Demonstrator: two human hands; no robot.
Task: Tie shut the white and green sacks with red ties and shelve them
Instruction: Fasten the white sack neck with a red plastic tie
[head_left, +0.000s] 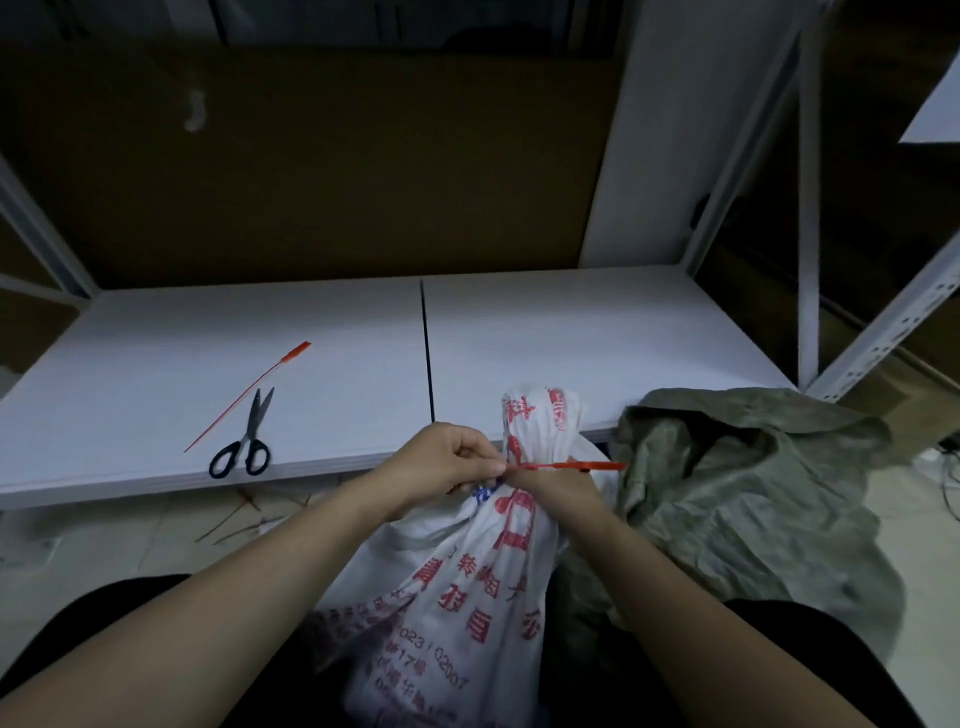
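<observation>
We find the white sack (467, 597) upright on the tiled floor. At its gathered neck the left hand (447, 462) pinches a red tie (571, 466); the right hand (556, 493) grips the neck. Just right of the white sack slumps the green sack (727, 493). Beyond it, the white shelf board (571, 338) carries scissors (247, 441) and a spare tie (249, 395) at its left.

Left hand (447, 462), red tie (571, 466) (pinched), white sack (467, 597)

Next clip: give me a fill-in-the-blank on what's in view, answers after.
The left hand pinches a ___ tie at the white sack's neck; the right hand grips that neck.
The green sack lies on the white sack's ___ side.
On the shelf, a spare tie lies beside black ___.
Answers: red; right; scissors.
</observation>
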